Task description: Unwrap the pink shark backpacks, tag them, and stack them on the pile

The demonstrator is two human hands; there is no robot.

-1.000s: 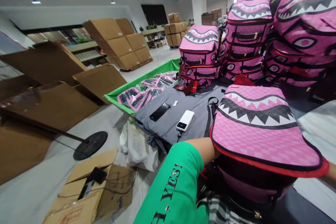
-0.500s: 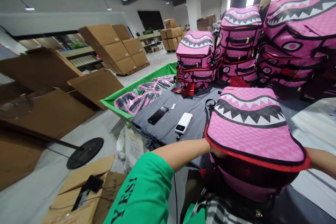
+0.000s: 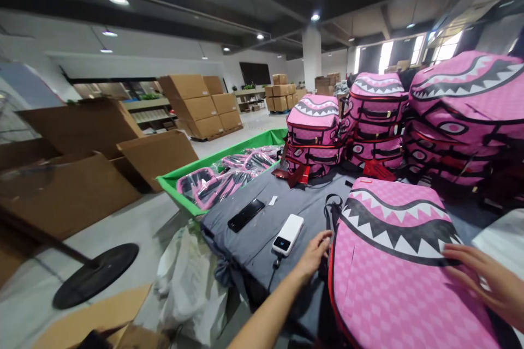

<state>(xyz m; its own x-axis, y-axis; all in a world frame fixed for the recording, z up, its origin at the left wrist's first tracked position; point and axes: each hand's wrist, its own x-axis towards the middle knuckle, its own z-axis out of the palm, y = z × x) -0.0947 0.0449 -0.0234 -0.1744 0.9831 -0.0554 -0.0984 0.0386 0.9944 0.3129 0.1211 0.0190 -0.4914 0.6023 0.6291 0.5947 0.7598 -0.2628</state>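
Observation:
A pink backpack with a shark-mouth print lies flat on the grey-covered table in front of me. My left hand rests at its left edge beside the black strap, fingers loosely curled against the bag's side. Spread flat on the backpack's right side is my right hand, fingers stretched out. Neither hand grips anything that I can see.
A white power bank and a black phone lie on the table left of the bag. Stacks of pink backpacks stand at the back. A green bin holds bagged pink items. Cardboard boxes and a black stand base sit left.
The backpack was held up with both hands under it; now it lies flat on the table with my hands on its sides. My view has risen.

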